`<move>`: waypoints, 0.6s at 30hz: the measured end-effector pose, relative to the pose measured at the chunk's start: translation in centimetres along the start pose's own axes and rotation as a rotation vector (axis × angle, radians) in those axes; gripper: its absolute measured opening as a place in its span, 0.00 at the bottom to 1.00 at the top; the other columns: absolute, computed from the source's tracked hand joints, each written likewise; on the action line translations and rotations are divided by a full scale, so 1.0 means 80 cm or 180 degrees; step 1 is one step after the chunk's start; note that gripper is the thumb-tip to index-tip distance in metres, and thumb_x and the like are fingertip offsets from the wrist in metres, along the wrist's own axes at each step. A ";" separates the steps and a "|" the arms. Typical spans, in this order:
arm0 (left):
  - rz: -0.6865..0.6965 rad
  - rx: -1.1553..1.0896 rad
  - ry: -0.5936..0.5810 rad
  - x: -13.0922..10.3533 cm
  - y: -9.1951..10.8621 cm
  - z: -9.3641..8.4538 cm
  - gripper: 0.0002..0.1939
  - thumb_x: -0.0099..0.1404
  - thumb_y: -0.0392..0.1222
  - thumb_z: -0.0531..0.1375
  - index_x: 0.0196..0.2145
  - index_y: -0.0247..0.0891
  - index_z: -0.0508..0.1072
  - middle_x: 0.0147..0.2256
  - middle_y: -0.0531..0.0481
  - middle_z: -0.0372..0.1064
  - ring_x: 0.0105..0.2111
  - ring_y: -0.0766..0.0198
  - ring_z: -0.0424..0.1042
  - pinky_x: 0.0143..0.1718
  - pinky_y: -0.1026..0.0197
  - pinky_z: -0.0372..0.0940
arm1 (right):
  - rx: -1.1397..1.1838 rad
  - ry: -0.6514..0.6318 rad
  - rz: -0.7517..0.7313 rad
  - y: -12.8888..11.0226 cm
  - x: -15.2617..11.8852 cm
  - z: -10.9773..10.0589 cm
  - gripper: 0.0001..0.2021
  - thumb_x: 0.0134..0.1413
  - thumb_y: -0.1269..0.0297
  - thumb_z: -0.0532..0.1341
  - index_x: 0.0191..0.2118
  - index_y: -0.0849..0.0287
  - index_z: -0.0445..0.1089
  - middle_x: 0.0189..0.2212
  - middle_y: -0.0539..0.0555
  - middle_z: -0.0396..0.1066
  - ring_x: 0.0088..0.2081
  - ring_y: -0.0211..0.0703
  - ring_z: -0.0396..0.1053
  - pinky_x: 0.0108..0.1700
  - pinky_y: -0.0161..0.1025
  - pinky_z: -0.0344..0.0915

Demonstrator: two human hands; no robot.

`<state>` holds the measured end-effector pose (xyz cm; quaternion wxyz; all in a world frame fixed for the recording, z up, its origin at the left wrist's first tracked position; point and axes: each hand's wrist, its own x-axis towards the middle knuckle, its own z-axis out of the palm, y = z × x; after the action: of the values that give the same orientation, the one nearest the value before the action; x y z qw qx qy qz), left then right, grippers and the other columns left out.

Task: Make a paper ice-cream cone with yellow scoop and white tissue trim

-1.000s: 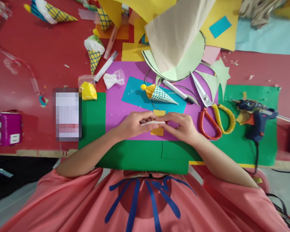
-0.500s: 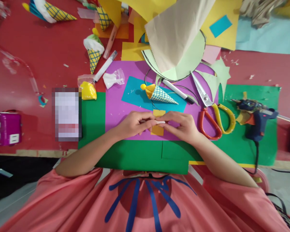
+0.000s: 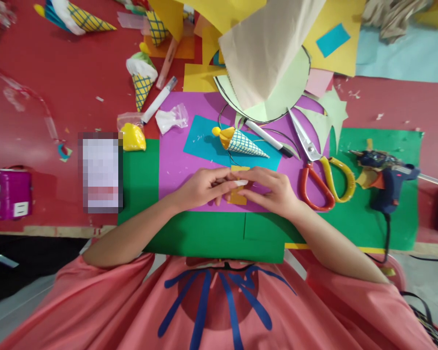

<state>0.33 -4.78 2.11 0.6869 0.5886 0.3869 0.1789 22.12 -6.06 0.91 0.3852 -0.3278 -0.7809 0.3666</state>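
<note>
In the middle, over the purple sheet, my left hand pinches a small white piece of clay that tapers at its end. My right hand faces it, its fingers reaching to the left fingertips and its thumb spread apart below. Under both hands lies a small orange paper rectangle, partly covered. Just beyond is a paper cone with a blue grid and a yellow ball at its mouth, resting on a blue sheet. A black-and-white marker lies beside the cone.
Large scissors lie partly open at right, near a glue gun with a cord. To the left are a blurred phone, a bag of yellow clay and a bag of white clay. Beige paper rises behind.
My right thumb has moved down and away from the white clay, opening a gap to the fingers. The clay has tilted slightly upward in my left hand.
</note>
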 end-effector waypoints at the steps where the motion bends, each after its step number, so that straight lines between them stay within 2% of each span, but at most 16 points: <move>1: -0.0026 -0.0052 -0.0041 0.000 -0.001 0.000 0.17 0.69 0.54 0.57 0.39 0.35 0.71 0.25 0.55 0.71 0.19 0.73 0.70 0.20 0.72 0.65 | -0.0039 0.0002 -0.0050 0.001 0.000 0.000 0.14 0.61 0.65 0.63 0.52 0.57 0.73 0.39 0.56 0.80 0.38 0.40 0.78 0.39 0.35 0.75; 5: -0.0091 -0.0311 -0.0108 0.001 -0.001 -0.001 0.20 0.67 0.57 0.59 0.40 0.35 0.71 0.24 0.55 0.70 0.18 0.73 0.69 0.18 0.72 0.64 | -0.0101 0.0112 -0.0096 0.000 0.003 -0.001 0.08 0.62 0.70 0.61 0.46 0.58 0.76 0.36 0.55 0.81 0.35 0.39 0.78 0.36 0.34 0.74; 8: -0.0014 -0.0254 0.0133 0.001 -0.002 -0.002 0.18 0.62 0.52 0.66 0.42 0.37 0.71 0.24 0.58 0.69 0.18 0.75 0.68 0.18 0.73 0.63 | -0.0163 0.0222 0.0008 -0.004 0.005 -0.003 0.07 0.63 0.69 0.61 0.42 0.57 0.77 0.34 0.53 0.81 0.32 0.38 0.77 0.35 0.34 0.73; 10: 0.0105 -0.0032 0.0348 0.000 -0.002 -0.003 0.15 0.62 0.50 0.66 0.39 0.36 0.72 0.24 0.57 0.69 0.18 0.75 0.67 0.19 0.73 0.63 | -0.0070 0.0275 0.0137 -0.005 0.006 -0.003 0.08 0.62 0.66 0.62 0.45 0.58 0.76 0.34 0.53 0.80 0.32 0.37 0.76 0.35 0.33 0.73; 14: 0.0399 0.0502 0.0567 -0.002 -0.001 -0.002 0.14 0.64 0.50 0.64 0.35 0.35 0.74 0.21 0.57 0.68 0.18 0.75 0.66 0.19 0.73 0.61 | 0.0089 0.0159 0.0218 -0.004 0.005 -0.001 0.20 0.57 0.63 0.67 0.55 0.58 0.71 0.40 0.54 0.80 0.37 0.39 0.77 0.41 0.34 0.75; 18: 0.0475 0.0686 0.0533 0.000 -0.003 -0.003 0.12 0.64 0.48 0.64 0.37 0.35 0.77 0.20 0.57 0.69 0.18 0.75 0.67 0.20 0.73 0.61 | 0.0000 0.0044 -0.0083 0.000 0.003 0.001 0.12 0.59 0.70 0.64 0.49 0.57 0.75 0.40 0.55 0.80 0.41 0.40 0.78 0.43 0.35 0.75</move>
<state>0.08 -4.68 1.93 0.5699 0.6690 0.4150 0.2353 21.93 -5.86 0.94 0.3954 -0.3201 -0.7824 0.3592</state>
